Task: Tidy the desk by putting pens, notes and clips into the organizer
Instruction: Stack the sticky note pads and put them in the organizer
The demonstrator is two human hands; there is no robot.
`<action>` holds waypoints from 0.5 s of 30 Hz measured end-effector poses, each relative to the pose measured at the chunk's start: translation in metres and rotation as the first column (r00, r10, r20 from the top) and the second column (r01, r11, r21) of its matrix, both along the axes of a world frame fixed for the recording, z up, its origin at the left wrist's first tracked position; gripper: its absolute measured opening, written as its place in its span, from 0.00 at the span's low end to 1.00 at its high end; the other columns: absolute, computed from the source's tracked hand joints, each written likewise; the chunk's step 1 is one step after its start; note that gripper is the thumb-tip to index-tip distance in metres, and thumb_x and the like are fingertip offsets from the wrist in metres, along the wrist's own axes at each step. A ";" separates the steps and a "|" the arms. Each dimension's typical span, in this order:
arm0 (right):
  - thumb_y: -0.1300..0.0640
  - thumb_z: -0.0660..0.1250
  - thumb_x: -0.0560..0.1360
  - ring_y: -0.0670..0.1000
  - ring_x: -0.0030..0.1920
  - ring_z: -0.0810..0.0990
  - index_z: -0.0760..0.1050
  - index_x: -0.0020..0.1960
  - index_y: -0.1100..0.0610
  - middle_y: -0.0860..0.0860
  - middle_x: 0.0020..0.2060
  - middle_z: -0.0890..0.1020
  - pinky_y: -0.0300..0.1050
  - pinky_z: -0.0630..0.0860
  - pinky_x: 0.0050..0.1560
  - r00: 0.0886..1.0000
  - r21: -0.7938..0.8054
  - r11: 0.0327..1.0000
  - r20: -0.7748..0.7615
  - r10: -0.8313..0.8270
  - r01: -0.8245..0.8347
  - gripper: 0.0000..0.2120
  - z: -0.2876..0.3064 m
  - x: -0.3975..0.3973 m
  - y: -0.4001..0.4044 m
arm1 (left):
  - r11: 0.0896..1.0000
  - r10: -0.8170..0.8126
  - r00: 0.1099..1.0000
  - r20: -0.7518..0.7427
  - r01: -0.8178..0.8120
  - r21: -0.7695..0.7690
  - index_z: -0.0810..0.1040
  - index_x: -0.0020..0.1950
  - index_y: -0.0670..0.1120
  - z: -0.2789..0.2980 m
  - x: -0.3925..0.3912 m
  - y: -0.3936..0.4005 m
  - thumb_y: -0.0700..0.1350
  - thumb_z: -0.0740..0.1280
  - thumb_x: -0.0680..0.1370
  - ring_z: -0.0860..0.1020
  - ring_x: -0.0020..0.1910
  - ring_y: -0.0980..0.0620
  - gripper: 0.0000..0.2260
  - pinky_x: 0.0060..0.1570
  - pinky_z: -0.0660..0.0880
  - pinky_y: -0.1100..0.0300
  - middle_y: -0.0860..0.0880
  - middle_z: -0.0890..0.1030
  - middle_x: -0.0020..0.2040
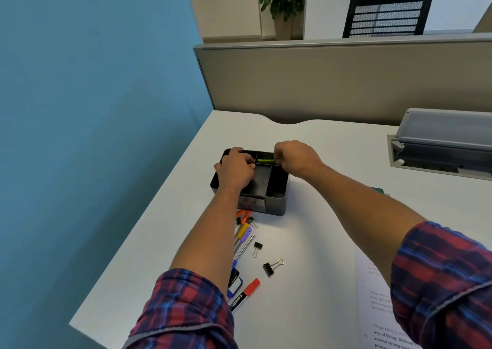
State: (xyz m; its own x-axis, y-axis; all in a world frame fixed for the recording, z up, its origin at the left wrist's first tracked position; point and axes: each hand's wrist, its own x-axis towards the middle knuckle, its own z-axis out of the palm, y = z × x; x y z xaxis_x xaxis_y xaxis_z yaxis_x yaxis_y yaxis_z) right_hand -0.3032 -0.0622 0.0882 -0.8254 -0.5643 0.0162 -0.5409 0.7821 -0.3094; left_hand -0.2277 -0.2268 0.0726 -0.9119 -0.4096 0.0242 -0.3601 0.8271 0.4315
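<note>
A black desk organizer (277, 191) with several compartments stands on the white desk (332, 215). My left hand (235, 168) rests on its left rear part, fingers curled over the edge; what it holds is hidden. My right hand (296, 156) pinches a green pen or marker (266, 160) lying across the rear compartment. In front of the organizer lies a pile of pens (243, 238), an orange-capped one (243, 213), and a red-capped Camlin marker (243, 295). Two black binder clips (257, 248) (271, 267) lie loose beside them.
A printed paper sheet (375, 295) lies at the right under my right forearm. A grey cable box with a raised lid (442, 146) sits in the desk at the far right. A beige partition (346, 77) bounds the back, a blue wall (93, 109) the left.
</note>
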 end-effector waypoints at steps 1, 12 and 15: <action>0.63 0.69 0.76 0.53 0.45 0.77 0.78 0.52 0.53 0.52 0.49 0.82 0.40 0.65 0.35 1.000 -0.014 1.000 0.005 -0.005 0.005 0.08 0.000 0.000 -0.001 | 1.000 0.001 1.000 0.001 -0.001 0.000 0.84 0.57 0.53 0.000 0.000 0.000 0.48 0.70 0.79 0.73 0.66 0.46 0.08 0.64 0.66 0.45 0.51 0.72 0.71; 0.62 0.72 0.74 0.56 0.50 0.78 0.78 0.64 0.56 0.56 0.57 0.76 0.42 0.70 0.43 0.990 0.008 0.999 -0.131 -0.042 0.043 0.18 0.002 0.006 -0.001 | 1.000 -0.002 1.000 -0.007 0.001 -0.031 0.83 0.59 0.52 0.001 0.002 0.002 0.47 0.70 0.80 0.73 0.66 0.46 0.09 0.65 0.65 0.44 0.51 0.73 0.71; 0.62 0.69 0.75 0.57 0.54 0.79 0.71 0.69 0.54 0.54 0.61 0.77 0.43 0.69 0.42 0.991 -0.004 0.999 -0.124 -0.043 0.043 0.23 0.002 0.008 0.002 | 0.995 -0.033 0.999 -0.033 0.029 -0.098 0.82 0.62 0.50 0.002 0.005 0.005 0.47 0.69 0.80 0.74 0.65 0.46 0.11 0.64 0.66 0.45 0.50 0.75 0.70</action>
State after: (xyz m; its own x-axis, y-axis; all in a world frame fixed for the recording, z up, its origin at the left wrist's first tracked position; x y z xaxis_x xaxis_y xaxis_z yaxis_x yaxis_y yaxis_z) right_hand -0.2955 -0.0604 0.0900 -0.8404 -0.5284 0.1207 -0.5411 0.8051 -0.2431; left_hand -0.2223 -0.2220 0.0744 -0.9220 -0.3755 0.0945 -0.3200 0.8763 0.3601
